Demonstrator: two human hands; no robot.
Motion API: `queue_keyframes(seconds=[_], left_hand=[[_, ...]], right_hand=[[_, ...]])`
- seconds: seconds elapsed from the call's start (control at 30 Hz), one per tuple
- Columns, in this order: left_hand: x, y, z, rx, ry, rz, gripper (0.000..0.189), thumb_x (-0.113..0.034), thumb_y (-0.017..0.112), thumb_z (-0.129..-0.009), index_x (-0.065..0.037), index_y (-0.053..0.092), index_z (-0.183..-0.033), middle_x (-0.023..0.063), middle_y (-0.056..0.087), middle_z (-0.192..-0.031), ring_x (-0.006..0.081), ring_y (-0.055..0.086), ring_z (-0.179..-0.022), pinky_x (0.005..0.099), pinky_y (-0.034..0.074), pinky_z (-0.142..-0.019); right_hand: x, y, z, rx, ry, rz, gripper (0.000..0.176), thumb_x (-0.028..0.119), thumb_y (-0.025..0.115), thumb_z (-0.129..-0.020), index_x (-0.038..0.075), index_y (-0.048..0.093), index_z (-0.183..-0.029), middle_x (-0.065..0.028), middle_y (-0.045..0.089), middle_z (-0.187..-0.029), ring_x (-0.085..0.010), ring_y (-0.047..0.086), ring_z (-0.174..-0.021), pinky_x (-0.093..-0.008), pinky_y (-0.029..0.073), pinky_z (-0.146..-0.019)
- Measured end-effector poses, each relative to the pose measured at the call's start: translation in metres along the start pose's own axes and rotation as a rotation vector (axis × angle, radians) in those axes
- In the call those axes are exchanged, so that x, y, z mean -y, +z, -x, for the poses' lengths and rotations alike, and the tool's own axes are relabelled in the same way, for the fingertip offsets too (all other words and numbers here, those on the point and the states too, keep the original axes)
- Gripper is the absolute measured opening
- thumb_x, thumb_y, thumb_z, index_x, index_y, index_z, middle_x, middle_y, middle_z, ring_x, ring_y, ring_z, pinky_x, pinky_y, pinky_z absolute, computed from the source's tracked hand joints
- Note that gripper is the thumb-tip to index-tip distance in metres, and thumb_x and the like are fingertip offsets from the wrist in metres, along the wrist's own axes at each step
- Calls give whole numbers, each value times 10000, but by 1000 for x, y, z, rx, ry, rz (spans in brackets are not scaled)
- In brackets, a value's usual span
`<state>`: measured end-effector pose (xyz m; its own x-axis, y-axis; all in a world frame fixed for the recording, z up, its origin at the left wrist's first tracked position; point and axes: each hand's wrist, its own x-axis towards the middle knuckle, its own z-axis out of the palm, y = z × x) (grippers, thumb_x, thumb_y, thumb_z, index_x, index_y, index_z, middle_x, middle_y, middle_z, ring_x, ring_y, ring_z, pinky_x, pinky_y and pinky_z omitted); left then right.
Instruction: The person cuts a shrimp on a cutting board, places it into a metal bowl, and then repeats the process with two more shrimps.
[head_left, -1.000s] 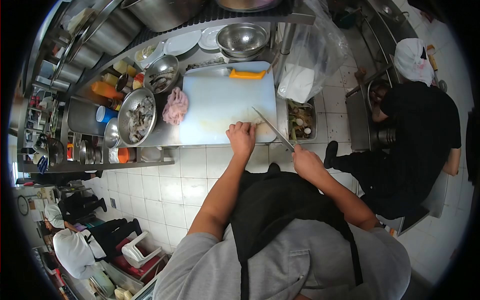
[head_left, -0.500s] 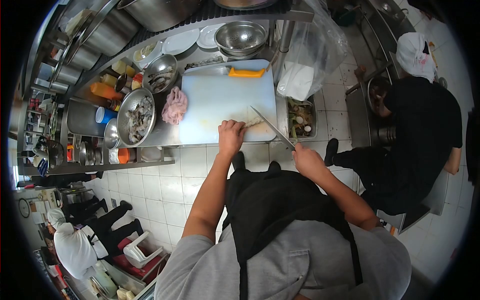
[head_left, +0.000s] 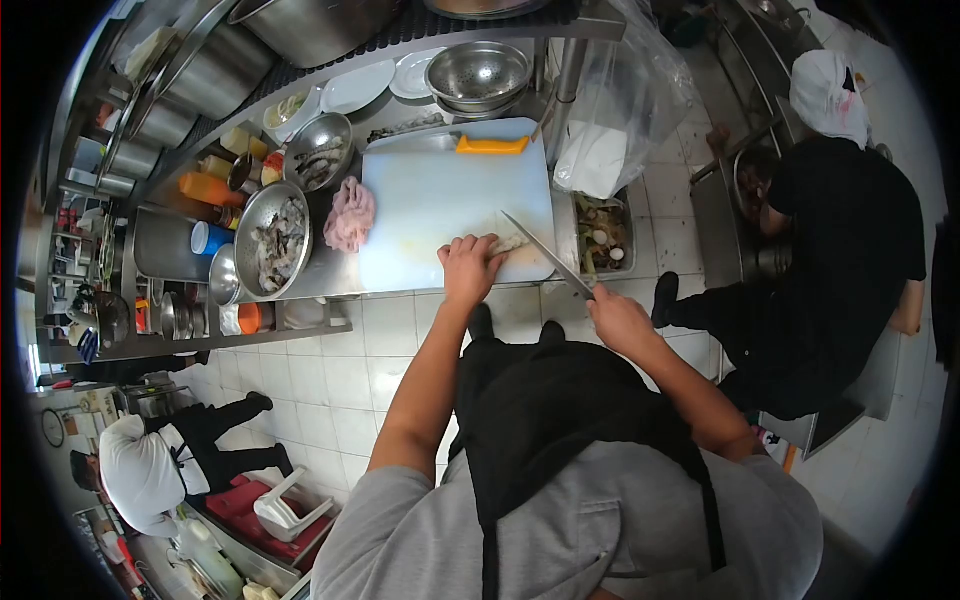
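Observation:
On the lower right of a white cutting board (head_left: 420, 190), my left hand (head_left: 468, 266) has its fingertips pressed on a small pale piece (head_left: 510, 243), which looks like a shrimp. My right hand (head_left: 618, 318) grips the handle of a knife (head_left: 545, 252); its blade slants up and left, close beside the piece. A yellow-handled knife (head_left: 492, 145) lies along the board's far edge. Left of the board sits a crumpled pink cloth (head_left: 350, 215). Grey shrimp fill a large metal bowl (head_left: 273, 240) and a smaller one (head_left: 320, 150).
A scrap bin (head_left: 602, 235) adjoins the board's right side, below a plastic bag (head_left: 615, 110). Colanders (head_left: 480, 76) and plates (head_left: 358, 87) stand behind. A co-worker in black (head_left: 840, 260) works at the right; another person in white (head_left: 150, 470) is at lower left.
My left hand has shifted slightly and its fingers look more spread. Both co-workers have moved a little; the one in white now leans farther left. The knife stays nearly in place.

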<state>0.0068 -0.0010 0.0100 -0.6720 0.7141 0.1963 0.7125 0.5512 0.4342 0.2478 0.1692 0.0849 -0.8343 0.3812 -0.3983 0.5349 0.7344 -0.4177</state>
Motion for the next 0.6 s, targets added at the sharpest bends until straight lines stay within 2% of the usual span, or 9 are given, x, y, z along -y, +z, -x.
queue_keyframes(seconds=[0.27, 0.37, 0.43, 0.53, 0.6], left_hand=[[21, -9, 1, -18, 134, -59, 208, -250, 778, -866, -132, 743, -1034, 39, 657, -946, 257, 590, -975, 460, 380, -956], [22, -33, -7, -47, 238, -109, 180, -242, 778, -860, -134, 739, -999, 29, 664, -917, 249, 602, -958, 465, 385, -953], [30, -63, -19, -23, 299, -137, 162, -251, 775, -858, -135, 740, -967, 25, 674, -899, 243, 614, -949, 466, 387, -950], [55, -130, -49, 196, 318, -313, 154, -272, 768, -853, -141, 745, -932, 25, 695, -898, 238, 633, -943, 480, 398, -942], [77, -178, -73, 314, 309, -491, 169, -289, 719, -879, -132, 755, -932, 62, 718, -934, 263, 664, -983, 520, 421, -919]], right_hand=[[-14, -2, 4, -53, 27, -106, 273, 251, 484, -1058, -20, 519, -1072, -286, 680, -1004, -508, 652, -933, -598, 500, -834], [-16, 1, 3, -74, 81, -137, 282, 264, 490, -1056, -17, 518, -1061, -296, 673, -1021, -507, 645, -954, -601, 491, -841], [-15, 4, 3, -120, 84, -146, 270, 260, 514, -1048, -9, 520, -1042, -294, 676, -967, -511, 648, -920, -601, 494, -811], [-8, 12, 1, -202, 73, -172, 245, 235, 540, -1039, -8, 519, -1018, -288, 679, -899, -518, 648, -869, -600, 497, -772], [0, 20, -2, -215, 90, -197, 247, 236, 544, -1038, -9, 518, -1014, -291, 679, -905, -514, 649, -871, -595, 499, -776]])
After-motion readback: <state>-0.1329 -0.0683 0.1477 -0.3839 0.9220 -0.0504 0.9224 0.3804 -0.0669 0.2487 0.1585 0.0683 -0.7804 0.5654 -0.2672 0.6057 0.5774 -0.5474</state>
